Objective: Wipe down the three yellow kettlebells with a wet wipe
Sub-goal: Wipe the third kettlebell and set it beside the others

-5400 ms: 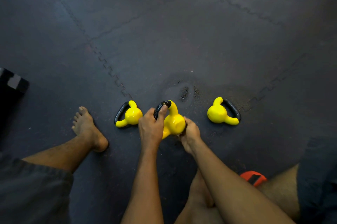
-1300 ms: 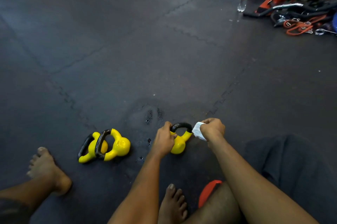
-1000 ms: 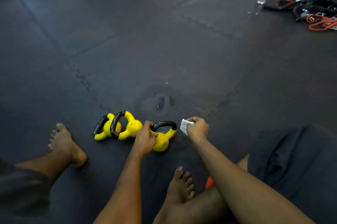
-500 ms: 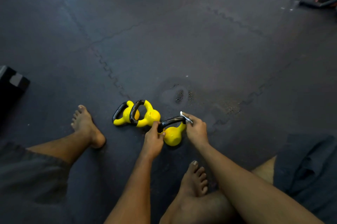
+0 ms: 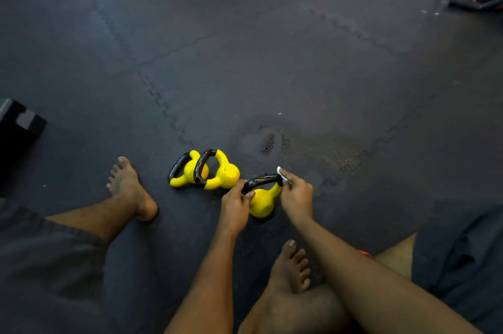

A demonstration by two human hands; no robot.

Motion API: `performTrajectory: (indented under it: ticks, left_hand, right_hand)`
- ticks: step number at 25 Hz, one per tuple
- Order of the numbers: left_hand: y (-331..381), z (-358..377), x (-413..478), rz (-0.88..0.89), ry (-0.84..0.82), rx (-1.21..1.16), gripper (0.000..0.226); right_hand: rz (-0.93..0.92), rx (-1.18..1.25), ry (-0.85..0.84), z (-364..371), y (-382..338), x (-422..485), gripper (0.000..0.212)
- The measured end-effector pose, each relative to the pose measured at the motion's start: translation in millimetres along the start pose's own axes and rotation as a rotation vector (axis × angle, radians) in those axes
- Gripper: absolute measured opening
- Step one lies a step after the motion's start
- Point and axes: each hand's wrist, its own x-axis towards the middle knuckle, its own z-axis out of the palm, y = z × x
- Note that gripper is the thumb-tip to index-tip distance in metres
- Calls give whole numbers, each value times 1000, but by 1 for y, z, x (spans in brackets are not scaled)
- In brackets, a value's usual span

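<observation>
Gripping the left end of the black handle [image 5: 261, 180], the left hand [image 5: 235, 206] holds one yellow kettlebell [image 5: 261, 204] on the floor mat [image 5: 272, 67]. The right hand [image 5: 296, 196] pinches the wet wipe [image 5: 281, 173] against the handle's opposite end. The middle kettlebell [image 5: 224, 174] lies just left of that grip, close against the outer kettlebell [image 5: 186, 172] beyond it.

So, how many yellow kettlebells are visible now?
3. The leftmost kettlebell and middle kettlebell lie together; the third kettlebell is gripped by the left hand, the right hand pinching a wet wipe against its handle.
</observation>
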Motion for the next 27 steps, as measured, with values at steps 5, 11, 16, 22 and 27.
performTrajectory:
  ticks: [5,11,16,22,27]
  left_hand:
    - [-1,-2,-2,-2,15,14,31]
    - [0,2,-4,41,2,0,27]
    - [2,4,-1,56,10,3,27]
    - [1,6,2,53,14,11,27]
    - [1,8,-1,40,37,10,30]
  right_hand:
    - [-89,21,-88,2,-8,5,33]
    - [62,-102,-341,-14,-16,43,31]
    - [33,-11,-263,-8,-10,33,31]
    - [-69,12,-159,-8,-9,16,31]
    - [9,75,47,-2,0,-6,35]
